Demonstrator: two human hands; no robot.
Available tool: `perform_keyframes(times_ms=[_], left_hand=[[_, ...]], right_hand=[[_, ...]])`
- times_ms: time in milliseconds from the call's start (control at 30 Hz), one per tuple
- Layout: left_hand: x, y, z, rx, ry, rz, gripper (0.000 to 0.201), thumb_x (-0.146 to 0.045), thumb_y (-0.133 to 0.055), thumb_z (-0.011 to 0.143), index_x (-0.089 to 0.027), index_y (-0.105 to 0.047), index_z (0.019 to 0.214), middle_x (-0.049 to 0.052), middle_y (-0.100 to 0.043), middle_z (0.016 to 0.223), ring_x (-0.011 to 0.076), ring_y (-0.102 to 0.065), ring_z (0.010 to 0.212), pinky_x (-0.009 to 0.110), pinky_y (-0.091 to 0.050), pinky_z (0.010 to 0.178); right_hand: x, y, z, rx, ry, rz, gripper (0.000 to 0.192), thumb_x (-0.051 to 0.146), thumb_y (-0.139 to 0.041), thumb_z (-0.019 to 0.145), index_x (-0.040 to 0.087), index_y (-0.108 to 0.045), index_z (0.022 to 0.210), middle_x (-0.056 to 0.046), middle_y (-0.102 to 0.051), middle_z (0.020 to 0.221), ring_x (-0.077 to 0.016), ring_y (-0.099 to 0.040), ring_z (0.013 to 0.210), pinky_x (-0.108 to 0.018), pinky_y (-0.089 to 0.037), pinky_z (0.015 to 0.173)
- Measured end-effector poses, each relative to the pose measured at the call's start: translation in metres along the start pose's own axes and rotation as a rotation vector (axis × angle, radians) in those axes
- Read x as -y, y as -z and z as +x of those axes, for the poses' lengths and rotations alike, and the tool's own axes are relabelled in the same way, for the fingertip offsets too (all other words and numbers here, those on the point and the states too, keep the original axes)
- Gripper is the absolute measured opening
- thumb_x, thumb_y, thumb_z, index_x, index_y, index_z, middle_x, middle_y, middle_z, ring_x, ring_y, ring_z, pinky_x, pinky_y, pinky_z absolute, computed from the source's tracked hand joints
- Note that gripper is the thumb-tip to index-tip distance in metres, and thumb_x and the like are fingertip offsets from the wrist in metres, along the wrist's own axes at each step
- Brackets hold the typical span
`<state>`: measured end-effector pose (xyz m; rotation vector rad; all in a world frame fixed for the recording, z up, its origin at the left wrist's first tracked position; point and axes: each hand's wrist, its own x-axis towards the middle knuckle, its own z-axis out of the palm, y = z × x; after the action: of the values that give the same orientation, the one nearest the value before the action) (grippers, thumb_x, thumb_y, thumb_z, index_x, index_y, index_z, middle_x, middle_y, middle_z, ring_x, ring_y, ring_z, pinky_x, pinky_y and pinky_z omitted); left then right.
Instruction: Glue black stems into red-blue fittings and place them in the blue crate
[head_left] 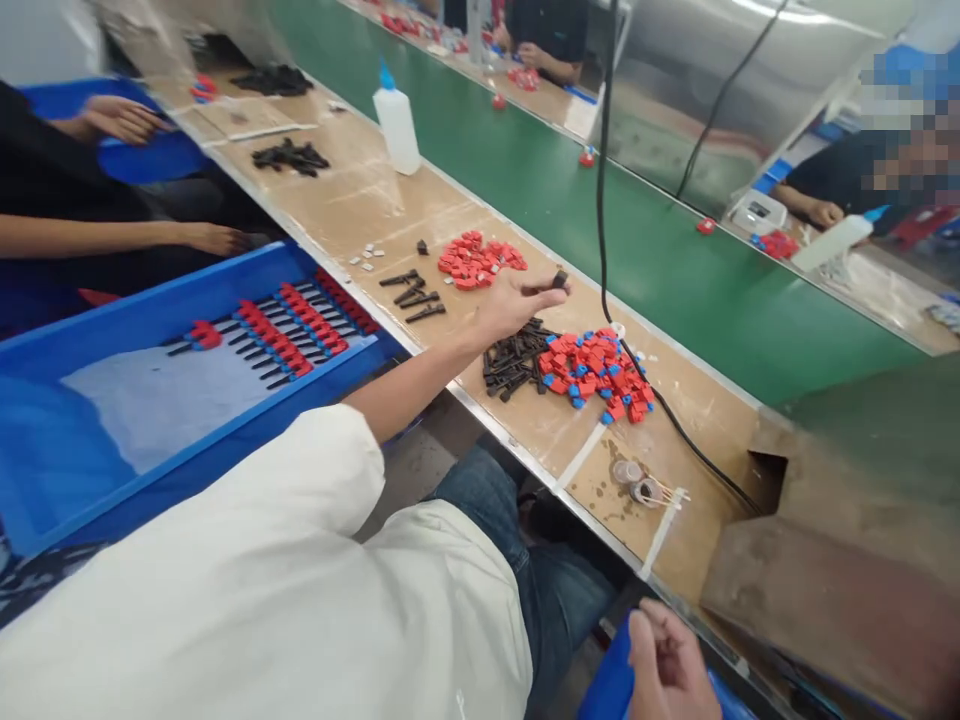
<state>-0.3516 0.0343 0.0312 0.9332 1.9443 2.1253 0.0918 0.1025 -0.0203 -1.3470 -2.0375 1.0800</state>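
My left hand (514, 303) reaches over the table with thumb and fingers pinched on a small black plastic part (560, 280). Below that hand lies a pile of black stick-like parts (516, 358). Touching it on the right is a heap of red and blue plastic pieces (600, 372). A second pile, of red pieces (480, 260), sits just beyond my left wrist. Low in the view, my right hand (670, 665) is curled beside a blue bin (611, 675); what its fingers hold, if anything, is hidden.
Rows of assembled red, blue and black pieces (274, 335) lie in a blue tray (187, 460) at left. A white bottle (397, 125), small cups (645, 490) and a hanging black cable (602, 180) are around the table. A co-worker's hands (124, 120) show at left; a green belt (517, 170) runs behind.
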Motion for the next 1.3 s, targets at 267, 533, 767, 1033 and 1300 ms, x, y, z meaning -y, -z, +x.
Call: perform_keyframes(times_ms=[267, 533, 767, 1033, 1300], left_hand=[[-0.016, -0.056, -0.137, 0.605, 0.662, -0.68, 0.057, -0.059, -0.087, 0.06, -0.01, -0.076, 0.085, 0.004, -0.065, 0.067, 0.0069, -0.056, 0.054, 0.017, -0.036, 0.045], [-0.005, -0.077, -0.164, 0.803, 0.877, -0.861, 0.055, -0.054, -0.089, 0.061, -0.008, -0.074, 0.086, 0.005, -0.067, 0.073, 0.009, -0.062, 0.063, 0.018, -0.034, 0.047], [-0.004, -0.09, -0.173, 0.865, 0.883, -0.841, 0.06, -0.054, -0.09, 0.059, -0.009, -0.068, 0.092, 0.003, -0.068, 0.073, 0.0065, -0.06, 0.056, 0.017, -0.035, 0.047], [-0.004, -0.091, -0.172, 0.848, 0.958, -0.833, 0.06, -0.052, -0.092, 0.055, -0.01, -0.068, 0.092, 0.003, -0.069, 0.074, 0.0105, -0.065, 0.061, 0.019, -0.037, 0.049], [0.001, -0.09, -0.169, 0.831, 0.946, -0.858, 0.063, -0.054, -0.093, 0.048, -0.011, -0.069, 0.087, 0.001, -0.068, 0.07, 0.0103, -0.066, 0.058, 0.018, -0.034, 0.045]], right_hand=[[0.044, -0.042, 0.091, -0.206, 0.109, 0.077, 0.068, 0.064, -0.066, 0.077, 0.011, -0.067, 0.12, -0.002, -0.06, 0.081, -0.0125, -0.052, 0.064, -0.026, -0.046, 0.064], [0.043, -0.048, 0.106, -0.235, 0.276, -0.021, 0.051, 0.064, -0.068, 0.077, 0.014, -0.073, 0.085, -0.001, -0.057, 0.071, -0.0106, -0.042, 0.057, -0.025, -0.039, 0.055], [0.05, -0.049, 0.114, -0.221, 0.325, -0.089, 0.049, 0.061, -0.065, 0.08, 0.014, -0.074, 0.086, -0.001, -0.057, 0.072, -0.011, -0.043, 0.056, -0.028, -0.041, 0.06], [0.056, -0.05, 0.132, -0.188, 0.305, -0.191, 0.057, 0.068, -0.067, 0.075, 0.014, -0.075, 0.09, -0.001, -0.058, 0.072, -0.0142, -0.05, 0.059, -0.031, -0.044, 0.067], [0.059, -0.056, 0.141, -0.155, 0.294, -0.119, 0.044, 0.057, -0.068, 0.076, 0.014, -0.073, 0.083, 0.0, -0.057, 0.067, -0.0131, -0.046, 0.055, -0.029, -0.041, 0.057]])
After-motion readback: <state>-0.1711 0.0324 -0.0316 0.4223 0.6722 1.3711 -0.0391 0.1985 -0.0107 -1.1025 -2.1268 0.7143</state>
